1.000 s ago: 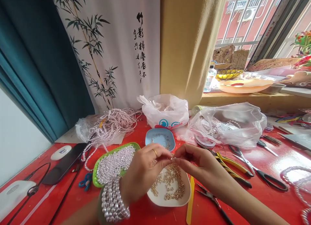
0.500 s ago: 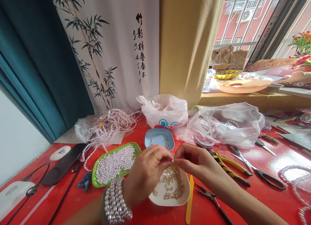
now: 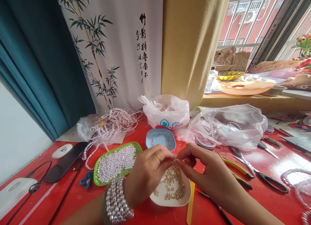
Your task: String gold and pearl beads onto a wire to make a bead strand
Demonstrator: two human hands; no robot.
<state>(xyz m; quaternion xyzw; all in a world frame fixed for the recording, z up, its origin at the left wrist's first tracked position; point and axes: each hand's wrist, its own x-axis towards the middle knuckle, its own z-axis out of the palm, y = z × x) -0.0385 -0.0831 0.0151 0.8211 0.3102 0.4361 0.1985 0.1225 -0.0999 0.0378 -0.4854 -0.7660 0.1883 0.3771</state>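
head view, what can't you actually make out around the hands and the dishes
- Head view: the tiny piece pinched between the left hand and right hand is too small to identify, and fingertips cover it.
- Head view: part of the white dish of gold beads is hidden by both hands.
- Head view: the small blue dish holds bits too small to name.
- Head view: the pearl strands on the right are cut off by the frame edge.

Left hand (image 3: pixel 148 173) and right hand (image 3: pixel 206 173): fingertips pinched together above white dish (image 3: pixel 170 200) of gold beads (image 3: pixel 173 183). Green tray (image 3: pixel 116 162) of pearls adjacent, on red table (image 3: pixel 267 199).
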